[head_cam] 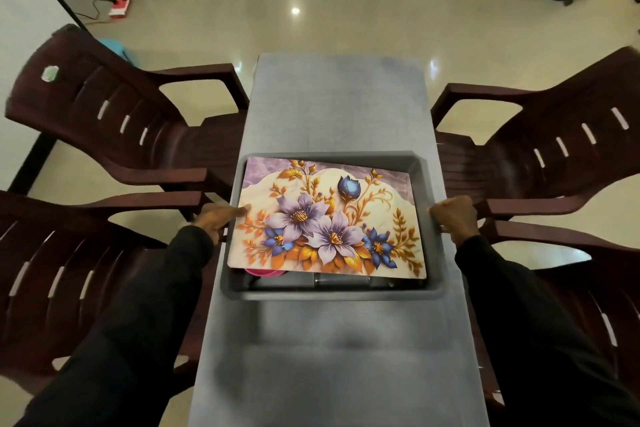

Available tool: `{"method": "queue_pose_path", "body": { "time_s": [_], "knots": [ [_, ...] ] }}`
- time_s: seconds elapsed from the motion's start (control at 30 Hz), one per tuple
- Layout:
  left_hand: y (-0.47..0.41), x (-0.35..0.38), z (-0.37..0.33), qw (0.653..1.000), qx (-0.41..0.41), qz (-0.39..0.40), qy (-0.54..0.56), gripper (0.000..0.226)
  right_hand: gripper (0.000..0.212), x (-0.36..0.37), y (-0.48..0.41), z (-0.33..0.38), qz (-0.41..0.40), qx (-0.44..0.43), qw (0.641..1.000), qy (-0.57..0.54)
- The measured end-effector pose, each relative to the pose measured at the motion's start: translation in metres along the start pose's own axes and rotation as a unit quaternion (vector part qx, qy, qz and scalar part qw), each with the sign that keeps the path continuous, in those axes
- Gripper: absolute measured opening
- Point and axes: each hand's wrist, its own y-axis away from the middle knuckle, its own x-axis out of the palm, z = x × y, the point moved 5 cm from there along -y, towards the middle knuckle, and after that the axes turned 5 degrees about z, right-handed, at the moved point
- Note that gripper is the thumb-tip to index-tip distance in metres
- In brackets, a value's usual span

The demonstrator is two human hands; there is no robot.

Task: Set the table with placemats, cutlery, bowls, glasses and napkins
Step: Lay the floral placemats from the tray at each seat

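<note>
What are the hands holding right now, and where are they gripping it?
The grey tub: the left hand grips its left rim, the right hand its right rim. A floral placemat lies in it.

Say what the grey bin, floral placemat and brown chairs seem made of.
Grey rectangular bin: likely moulded plastic, matte, with a rounded rim. Floral printed placemat: thin stiff sheet, probably plastic or laminate; it spans the bin without sagging. Dark brown slotted chairs: moulded plastic, slight sheen.

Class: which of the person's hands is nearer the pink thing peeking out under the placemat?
Left. The left hand grips the tub by its rim, just beyond the pink thing; the right hand grips the opposite rim, across the placemat.
</note>
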Motion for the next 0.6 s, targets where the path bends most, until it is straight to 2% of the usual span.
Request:
{"method": "queue_pose_path", "body": {
  "time_s": [0.07, 0.17, 0.37, 0.6],
  "knots": [
    [-0.009, 0.004, -0.008, 1.0, 0.005, 0.011, -0.005, 0.03, 0.025, 0.001, -0.009, 0.005, 0.0, -0.013, 1.0, -0.002],
    [-0.022, 0.011, -0.016, 0.999, -0.001, 0.035, -0.009, 0.024, 0.019, 0.003, -0.031, 0.006, -0.001, -0.009, 1.0, 0.01],
    [-0.037, 0.013, -0.034, 0.999, 0.002, 0.048, -0.008, 0.032, 0.014, 0.01, -0.077, -0.01, 0.007, 0.009, 1.0, 0.018],
    [-0.048, 0.017, -0.048, 0.998, 0.007, 0.056, -0.017, 0.044, 0.013, 0.012, -0.075, -0.002, -0.005, 0.024, 0.999, 0.023]
  ]
}}
